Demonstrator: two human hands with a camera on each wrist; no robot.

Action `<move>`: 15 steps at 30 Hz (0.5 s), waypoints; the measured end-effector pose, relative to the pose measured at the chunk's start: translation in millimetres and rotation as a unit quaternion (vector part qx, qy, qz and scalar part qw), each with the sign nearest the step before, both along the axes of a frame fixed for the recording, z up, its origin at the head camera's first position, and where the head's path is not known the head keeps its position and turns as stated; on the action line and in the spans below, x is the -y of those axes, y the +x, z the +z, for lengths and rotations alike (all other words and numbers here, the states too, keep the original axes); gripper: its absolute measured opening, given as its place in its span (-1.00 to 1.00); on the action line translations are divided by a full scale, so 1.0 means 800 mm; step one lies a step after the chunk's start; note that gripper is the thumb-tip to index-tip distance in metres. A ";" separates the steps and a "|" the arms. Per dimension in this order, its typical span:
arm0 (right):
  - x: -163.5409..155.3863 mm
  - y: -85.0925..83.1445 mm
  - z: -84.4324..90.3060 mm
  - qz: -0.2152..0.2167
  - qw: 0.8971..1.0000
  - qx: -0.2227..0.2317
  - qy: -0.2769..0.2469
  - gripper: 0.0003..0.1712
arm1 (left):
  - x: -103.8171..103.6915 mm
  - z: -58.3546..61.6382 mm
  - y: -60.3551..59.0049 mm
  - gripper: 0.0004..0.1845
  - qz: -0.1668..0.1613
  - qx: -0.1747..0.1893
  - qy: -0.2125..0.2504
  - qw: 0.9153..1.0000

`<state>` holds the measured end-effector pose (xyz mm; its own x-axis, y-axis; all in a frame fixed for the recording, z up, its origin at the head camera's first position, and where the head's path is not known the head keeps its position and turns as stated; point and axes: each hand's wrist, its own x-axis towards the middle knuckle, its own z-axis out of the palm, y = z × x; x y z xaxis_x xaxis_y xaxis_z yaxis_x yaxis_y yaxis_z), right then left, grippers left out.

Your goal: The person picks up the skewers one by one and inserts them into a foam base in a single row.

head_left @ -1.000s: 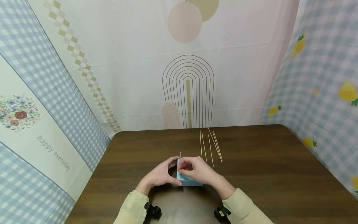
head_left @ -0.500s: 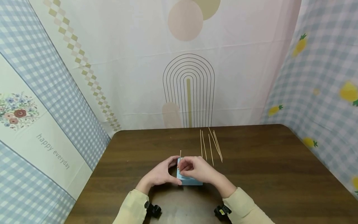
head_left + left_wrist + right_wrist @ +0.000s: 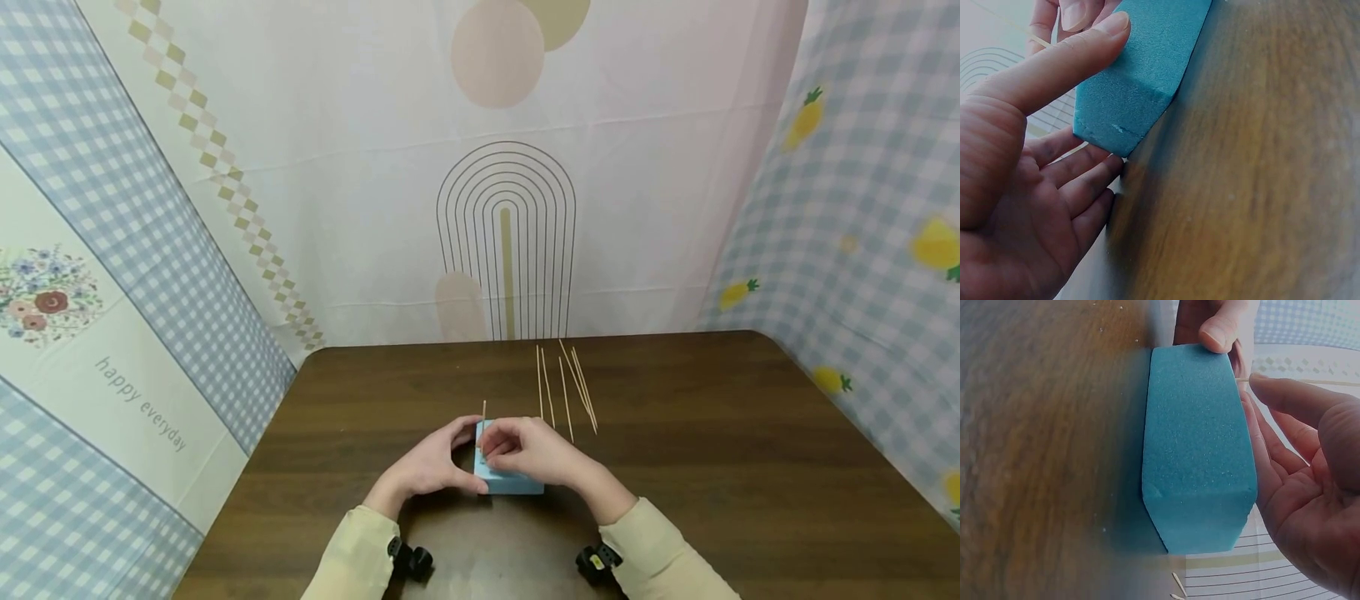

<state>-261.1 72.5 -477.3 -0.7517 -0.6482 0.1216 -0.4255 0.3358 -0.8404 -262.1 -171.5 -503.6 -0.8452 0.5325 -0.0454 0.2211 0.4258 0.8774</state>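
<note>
A light blue foam block (image 3: 513, 485) lies flat on the brown table, and its long side fills the middle of the right wrist view. My left hand (image 3: 431, 464) holds the block's left end, thumb (image 3: 1113, 28) on the near side and fingers around toward the far side. Over the top face, my right hand (image 3: 534, 454) pinches a thin wooden skewer (image 3: 483, 411) between thumb and fingertips. The skewer stands nearly upright close to the block's left edge. Its lower end is hidden behind the right fingers in the head view.
Several loose skewers (image 3: 566, 400) lie on the table (image 3: 697, 433) beyond the block, slightly to the right. Patterned cloths hang behind and at both sides. A small black camera (image 3: 411, 562) sits at the left wrist, another (image 3: 597, 563) at the right.
The right fingertips have shifted slightly upward, and a little more of the skewer shows above them. The left hand and the foam block keep their places.
</note>
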 end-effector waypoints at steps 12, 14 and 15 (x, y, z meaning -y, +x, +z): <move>-0.012 -0.005 0.003 -0.001 1.000 0.027 -0.001 -0.77 | 0.000 0.000 0.000 0.14 0.006 -0.005 -0.006 1.000; -0.014 -0.006 0.004 -0.004 1.000 0.029 0.000 -0.75 | 0.000 0.000 0.000 0.13 0.008 -0.004 -0.007 1.000; -0.016 -0.007 0.004 -0.006 1.000 0.030 0.000 -0.75 | 0.000 0.000 0.000 0.13 0.008 -0.004 -0.008 1.000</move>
<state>-266.3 85.2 -474.1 -0.7651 -0.6394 0.0764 -0.3711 0.3410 -0.8637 -262.3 -171.1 -503.9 -0.8543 0.5176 -0.0471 0.2205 0.4431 0.8690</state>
